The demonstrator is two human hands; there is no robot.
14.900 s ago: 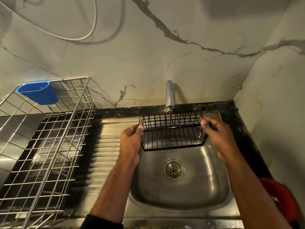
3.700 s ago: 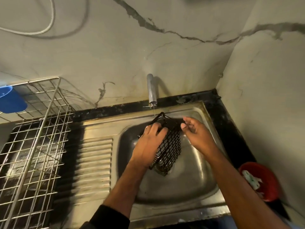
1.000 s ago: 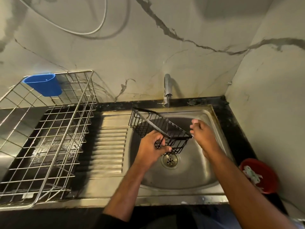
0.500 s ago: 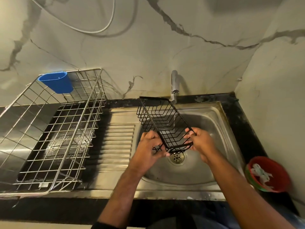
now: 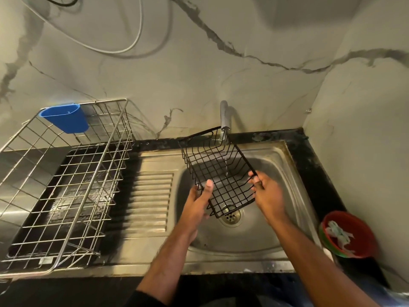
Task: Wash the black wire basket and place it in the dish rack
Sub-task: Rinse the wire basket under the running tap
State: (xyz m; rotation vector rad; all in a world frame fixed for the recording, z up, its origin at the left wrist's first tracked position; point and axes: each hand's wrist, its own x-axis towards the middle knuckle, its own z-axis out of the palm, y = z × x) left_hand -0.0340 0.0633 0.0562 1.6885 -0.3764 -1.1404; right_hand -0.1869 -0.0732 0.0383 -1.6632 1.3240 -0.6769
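The black wire basket (image 5: 218,167) hangs over the steel sink (image 5: 276,231), open side up, long axis running from the tap toward me. A thin stream of water from the tap (image 5: 224,117) falls through its far half. My left hand (image 5: 200,201) grips the near left rim, thumb inside. My right hand (image 5: 265,191) grips the near right rim. The silver wire dish rack (image 5: 73,173) stands on the counter to the left, with nothing visible on its wires.
A blue plastic cup holder (image 5: 65,118) hangs on the rack's back left corner. The ribbed drainboard (image 5: 150,200) lies between rack and sink. A red bowl (image 5: 348,234) with white scraps sits on the counter at the right. Marble walls close the back and right.
The basket has turned more level and lifted toward the tap, so the water now runs through it. Both hands keep hold of its near end.
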